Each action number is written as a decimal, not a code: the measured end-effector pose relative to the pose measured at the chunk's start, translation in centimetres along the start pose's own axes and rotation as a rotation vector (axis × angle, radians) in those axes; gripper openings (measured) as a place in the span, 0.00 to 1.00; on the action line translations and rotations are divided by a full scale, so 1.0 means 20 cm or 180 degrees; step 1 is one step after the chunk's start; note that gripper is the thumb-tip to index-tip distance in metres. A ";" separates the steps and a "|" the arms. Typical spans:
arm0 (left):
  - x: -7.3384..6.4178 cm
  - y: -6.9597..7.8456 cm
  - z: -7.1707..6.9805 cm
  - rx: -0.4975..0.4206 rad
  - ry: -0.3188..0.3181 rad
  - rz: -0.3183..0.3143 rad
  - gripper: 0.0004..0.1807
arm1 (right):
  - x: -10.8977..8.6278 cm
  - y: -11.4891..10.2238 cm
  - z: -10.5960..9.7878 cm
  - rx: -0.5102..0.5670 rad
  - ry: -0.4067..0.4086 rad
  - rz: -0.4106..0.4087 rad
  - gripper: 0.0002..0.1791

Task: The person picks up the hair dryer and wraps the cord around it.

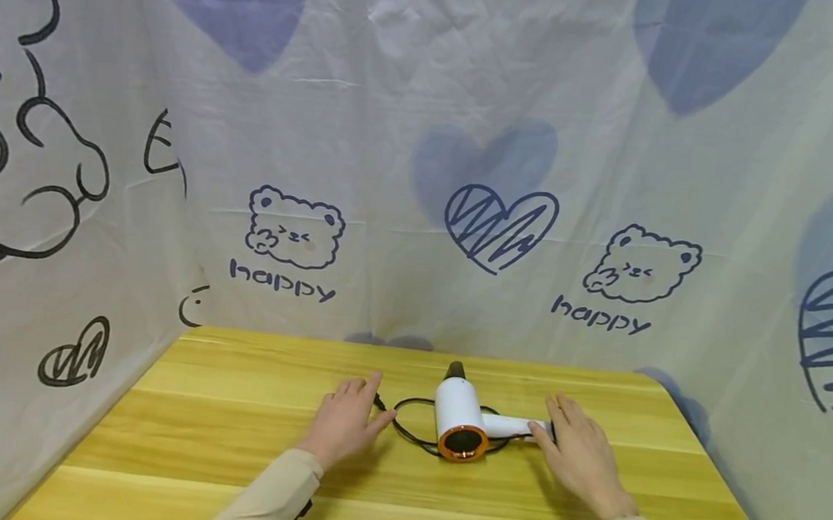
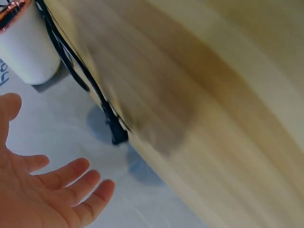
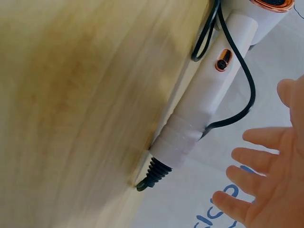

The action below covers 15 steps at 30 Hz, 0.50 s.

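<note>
A white hair dryer [image 1: 456,410] with an orange-rimmed round end and a dark nozzle lies on the table, its handle [image 3: 204,95] pointing right. Its black cord [image 1: 410,437] loops around the body, and the plug [image 2: 116,130] lies at the left. My left hand [image 1: 347,421] hovers by the plug, fingers spread and holding nothing. Beside the handle's end is my right hand [image 1: 582,452], its fingers loosely extended. In the right wrist view that palm faces the handle with a gap between, and a switch [image 3: 223,60] shows on the handle.
The wooden table [image 1: 220,425] has its far edge against a white cloth backdrop [image 1: 382,307] printed with hearts and bears. Cloth also hangs along the left and right sides.
</note>
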State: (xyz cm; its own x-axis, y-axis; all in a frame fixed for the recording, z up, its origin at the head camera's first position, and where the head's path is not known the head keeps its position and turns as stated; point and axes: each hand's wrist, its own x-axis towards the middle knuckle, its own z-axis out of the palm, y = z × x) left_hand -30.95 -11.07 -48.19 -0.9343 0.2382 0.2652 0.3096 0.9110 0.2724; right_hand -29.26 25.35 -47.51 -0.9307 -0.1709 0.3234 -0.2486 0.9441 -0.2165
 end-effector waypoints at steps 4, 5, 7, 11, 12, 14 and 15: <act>0.03 0.07 0.01 -0.0313 -0.0018 -0.0009 0.47 | 0.01 0.01 0.00 -0.0027 0.0216 -0.0020 0.29; 0.04 0.09 0.01 -0.0416 -0.0049 -0.0028 0.49 | 0.01 0.02 0.01 -0.0010 0.0242 0.0001 0.28; 0.06 0.12 0.02 -0.0625 -0.0131 -0.0084 0.52 | 0.00 0.02 0.01 0.0057 0.0268 0.0074 0.26; 0.08 0.19 0.04 -0.1104 -0.0323 -0.0181 0.54 | 0.00 0.02 0.01 0.0213 0.0265 0.0201 0.22; 0.08 0.21 0.05 -0.1202 -0.0366 -0.0187 0.54 | 0.00 0.02 0.01 0.0232 0.0259 0.0218 0.21; 0.10 0.24 0.06 -0.1403 -0.0424 -0.0204 0.55 | 0.00 0.02 0.01 0.0267 0.0264 0.0228 0.20; 0.11 0.26 0.07 -0.1473 -0.0448 -0.0226 0.55 | 0.00 0.02 0.01 0.0271 0.0268 0.0227 0.19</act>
State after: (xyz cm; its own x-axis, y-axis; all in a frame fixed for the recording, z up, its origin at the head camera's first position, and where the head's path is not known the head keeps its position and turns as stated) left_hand -31.61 -5.40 -47.43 -0.9609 0.2533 0.1121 0.2606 0.6891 0.6762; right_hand -29.50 25.74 -47.74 -0.9219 -0.0766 0.3797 -0.2078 0.9250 -0.3180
